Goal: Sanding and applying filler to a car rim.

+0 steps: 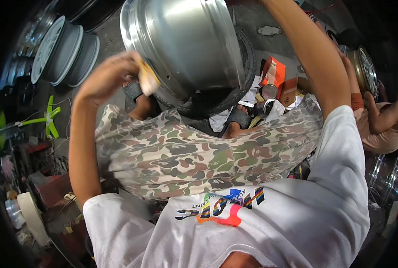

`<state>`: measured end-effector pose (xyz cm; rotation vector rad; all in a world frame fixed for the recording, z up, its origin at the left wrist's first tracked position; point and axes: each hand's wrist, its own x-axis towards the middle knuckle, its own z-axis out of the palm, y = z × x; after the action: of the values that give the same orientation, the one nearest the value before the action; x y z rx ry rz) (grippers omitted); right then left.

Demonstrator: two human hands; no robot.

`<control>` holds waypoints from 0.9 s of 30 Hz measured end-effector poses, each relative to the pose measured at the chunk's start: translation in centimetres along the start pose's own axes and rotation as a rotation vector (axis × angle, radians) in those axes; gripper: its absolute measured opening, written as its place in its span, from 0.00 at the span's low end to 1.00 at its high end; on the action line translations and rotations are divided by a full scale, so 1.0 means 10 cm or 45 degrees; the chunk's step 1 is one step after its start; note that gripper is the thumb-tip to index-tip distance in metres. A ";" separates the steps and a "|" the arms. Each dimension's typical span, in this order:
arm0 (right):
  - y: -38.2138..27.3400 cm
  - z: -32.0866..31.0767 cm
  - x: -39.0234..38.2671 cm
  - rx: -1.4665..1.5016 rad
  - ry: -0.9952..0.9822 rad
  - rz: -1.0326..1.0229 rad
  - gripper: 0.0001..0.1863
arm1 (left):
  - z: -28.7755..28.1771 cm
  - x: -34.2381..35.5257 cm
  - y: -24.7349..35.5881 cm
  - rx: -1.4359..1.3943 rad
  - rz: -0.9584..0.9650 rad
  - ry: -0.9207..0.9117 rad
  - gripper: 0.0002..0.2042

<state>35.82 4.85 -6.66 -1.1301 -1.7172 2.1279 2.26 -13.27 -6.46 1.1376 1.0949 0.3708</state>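
A large silver wheel rim (185, 44) stands tilted in front of me, its bare metal barrel facing up toward me. My left hand (111, 73) is at its left side, smeared by motion. Its fingers pinch a folded yellowish sheet (149, 79), perhaps sandpaper or cloth, close beside the rim's lower left edge. Whether the sheet touches the metal I cannot tell. My right arm reaches over to the far side of the rim. Of my right hand (246, 2) only a sliver shows at the top edge, by the rim, with the fingers hidden.
Beneath the wheel rim lies a black tyre (251, 60). Several pale rims (58, 53) stand at the far left, above a bright green stand (51, 117). An orange bag (274, 71), an open can (269, 92) and papers lie right of my feet. Another person (382, 120) sits at right beside a rim (364, 71).
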 end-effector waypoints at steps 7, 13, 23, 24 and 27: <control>0.61 1.08 -0.65 -0.970 0.703 -0.494 0.32 | 0.54 -0.08 -0.71 0.166 0.081 0.011 0.05; 1.74 1.66 -1.09 -0.669 0.885 -0.440 0.37 | 0.74 0.15 -0.99 0.256 0.372 0.172 0.09; 0.36 0.58 -0.80 -0.827 0.991 0.044 0.26 | 0.10 0.52 0.42 -0.003 0.517 0.467 0.08; -0.07 0.97 -0.58 -0.063 0.706 0.009 0.30 | -0.17 0.40 0.52 -0.305 0.476 0.555 0.08; -0.53 -0.05 -0.03 0.001 0.458 0.274 0.28 | -0.48 0.65 0.73 -0.608 0.591 0.315 0.08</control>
<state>34.76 6.71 -1.78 -1.6446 -1.4885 1.8819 3.23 -2.86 -3.50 0.9175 0.8753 1.1008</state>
